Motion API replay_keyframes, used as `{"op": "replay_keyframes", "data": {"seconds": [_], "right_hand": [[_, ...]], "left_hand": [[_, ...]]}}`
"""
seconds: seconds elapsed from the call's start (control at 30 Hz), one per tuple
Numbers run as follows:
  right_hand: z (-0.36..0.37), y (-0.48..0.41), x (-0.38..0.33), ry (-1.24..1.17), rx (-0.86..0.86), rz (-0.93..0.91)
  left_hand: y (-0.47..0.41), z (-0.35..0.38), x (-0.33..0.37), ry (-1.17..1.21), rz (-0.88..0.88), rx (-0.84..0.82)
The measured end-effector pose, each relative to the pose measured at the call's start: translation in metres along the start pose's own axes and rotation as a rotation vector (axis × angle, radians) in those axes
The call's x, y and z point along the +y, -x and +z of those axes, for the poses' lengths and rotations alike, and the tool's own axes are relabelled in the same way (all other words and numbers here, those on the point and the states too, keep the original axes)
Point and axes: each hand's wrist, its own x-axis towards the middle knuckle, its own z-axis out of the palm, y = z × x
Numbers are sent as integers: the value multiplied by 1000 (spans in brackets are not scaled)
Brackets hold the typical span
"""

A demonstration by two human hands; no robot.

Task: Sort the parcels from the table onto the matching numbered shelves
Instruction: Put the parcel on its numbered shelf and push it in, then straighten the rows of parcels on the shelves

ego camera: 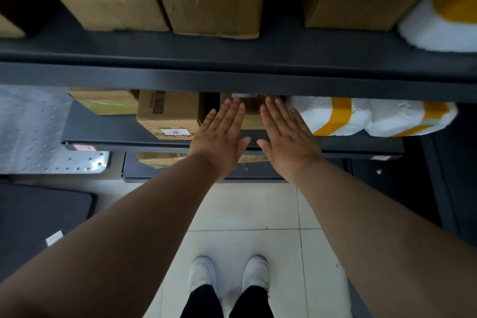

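Left hand (219, 137): flat, fingers straight and close together, gripping nothing. The fingertips reach the left part of the small brown parcel (252, 113).
Right hand (289, 134): also flat and straight-fingered, holding nothing, with its fingertips at the parcel's right part. I cannot tell whether either hand actually presses the carton or hovers just above it.
Small brown parcel: sits at frame centre on the middle shelf (103, 131), partly tucked under the upper shelf beam (232, 77).
Why 2 flat hands: it looks like a push rather than a lift. Open palms can slide the carton back squarely, which suits a parcel already set down.
Why this slot: the parcel fills the gap between the barcoded cardboard box (167, 113) on its left and the white foam parcels (361, 116), banded in yellow tape, on its right. That keeps the row tight and the front edge free.
Shelf tag (84, 147): a red label sits on the shelf's front lip at left, its number too small to read.
Stage: this parcel seems placed, needing at most a last nudge.
Risk: an uneven push could skew it against the foam.
Upper shelf: 3 larger cartons (211, 0) stand upright along it.
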Motion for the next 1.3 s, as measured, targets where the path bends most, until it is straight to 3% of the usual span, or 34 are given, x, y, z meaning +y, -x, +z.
{"op": "replay_keyframes", "data": {"seconds": [0.2,0.4,0.47,0.7,0.83,1.1,1.3], "right_hand": [[-31,53,-18,26,-1,-106],[-78,106,-45,-61,234,-38],[-101,122,-52,-82,243,-12],[-200,157,-70,-39,385,70],[-251,173,-75,-14,411,16],[-340,202,-79,29,542,103],[-390,220,-73,57,662,26]], "left_hand": [[55,-37,9,9,-25,-30],[121,-79,13,25,21,29],[141,-98,11,11,36,50],[197,-183,1,12,42,339],[227,-230,-2,-44,-2,359],[252,-300,-4,-116,-22,548],[264,-352,10,-161,-29,636]]}}
